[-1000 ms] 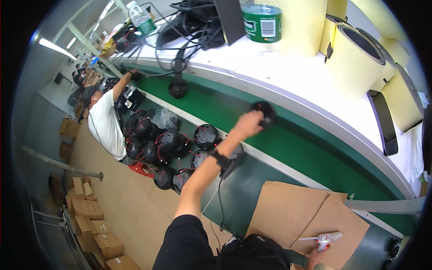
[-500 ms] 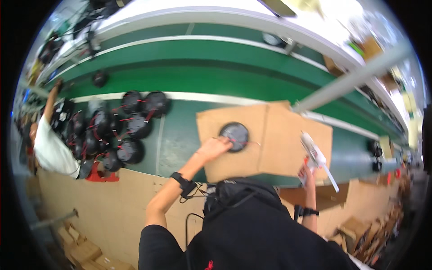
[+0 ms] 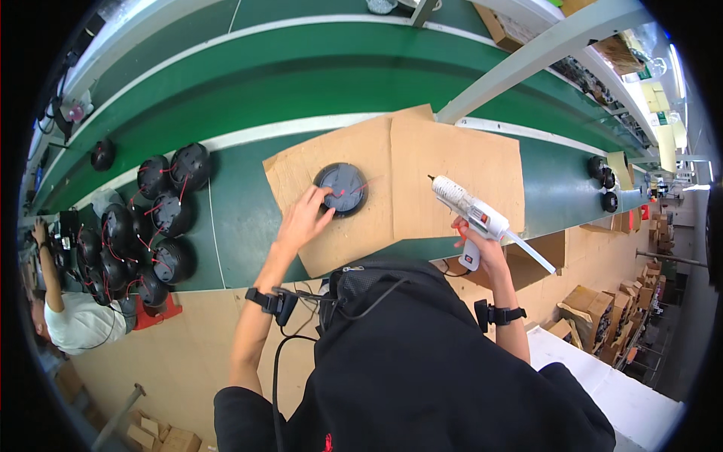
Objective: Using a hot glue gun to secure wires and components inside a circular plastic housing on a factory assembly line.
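Note:
My left hand (image 3: 303, 218) rests at the near left rim of a round black housing (image 3: 348, 181). Its fingers are stretched and apart, with fingertips on the housing's top and the thumb by its lower edge. Thin red wires show on the housing, which lies flat on a brown cardboard sheet (image 3: 452, 162). My right hand (image 3: 486, 252) is closed round the handle of a white hot glue gun (image 3: 471, 211). The gun is held over the cardboard's near right part, its dark nozzle pointing up and left, apart from the housing. A white glue stick (image 3: 531, 252) sticks out of its back.
Several similar black housings (image 3: 172, 215) with red wires crowd the green bench (image 3: 241, 226) at left. A person in a white shirt (image 3: 83, 324) works beyond them. A metal post (image 3: 520, 71) slants behind the cardboard. Cardboard boxes (image 3: 587, 309) stand at the right.
The view has shifted, so bench items sit further left. The glue gun's nozzle has turned further left toward the housing. My left hand stays at the housing, its fingers now more spread.

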`<state>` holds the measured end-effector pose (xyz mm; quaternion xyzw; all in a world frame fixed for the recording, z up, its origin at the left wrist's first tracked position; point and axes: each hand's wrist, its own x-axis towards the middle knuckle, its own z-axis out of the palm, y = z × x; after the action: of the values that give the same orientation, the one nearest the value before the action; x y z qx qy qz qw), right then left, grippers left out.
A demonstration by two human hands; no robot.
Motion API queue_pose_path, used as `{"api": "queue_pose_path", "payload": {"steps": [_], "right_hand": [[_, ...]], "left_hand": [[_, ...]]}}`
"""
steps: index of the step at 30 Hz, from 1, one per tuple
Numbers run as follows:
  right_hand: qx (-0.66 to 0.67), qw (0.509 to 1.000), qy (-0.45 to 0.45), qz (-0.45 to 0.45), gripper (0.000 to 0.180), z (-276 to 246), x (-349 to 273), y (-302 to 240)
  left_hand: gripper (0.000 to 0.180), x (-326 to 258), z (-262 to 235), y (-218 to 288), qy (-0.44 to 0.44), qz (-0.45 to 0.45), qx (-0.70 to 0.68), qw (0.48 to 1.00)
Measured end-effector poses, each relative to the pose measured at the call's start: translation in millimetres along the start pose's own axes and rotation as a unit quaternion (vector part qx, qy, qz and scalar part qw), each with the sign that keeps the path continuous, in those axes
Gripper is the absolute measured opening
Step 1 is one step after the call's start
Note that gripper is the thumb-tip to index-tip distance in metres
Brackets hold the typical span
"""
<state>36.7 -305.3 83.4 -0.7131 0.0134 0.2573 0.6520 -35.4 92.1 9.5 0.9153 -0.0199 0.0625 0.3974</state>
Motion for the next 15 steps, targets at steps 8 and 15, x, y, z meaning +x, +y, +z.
{"api": "queue_pose_path", "payload": {"steps": [8, 15], "right_hand": [[-0.125, 0.986, -0.101, 0.032, 0.024, 54.4, 36.6, -40.4], [-0.215, 0.956, -0.198, 0.011, 0.022, 86.2, 68.7, -33.5]], "left_hand": [[0.018, 42.7, -1.1, -32.8, -0.097, 0.049, 0.081, 0.991], [0.014, 78.5, -30.2, -68.4, -0.121, -0.073, -0.132, 0.981]]}}
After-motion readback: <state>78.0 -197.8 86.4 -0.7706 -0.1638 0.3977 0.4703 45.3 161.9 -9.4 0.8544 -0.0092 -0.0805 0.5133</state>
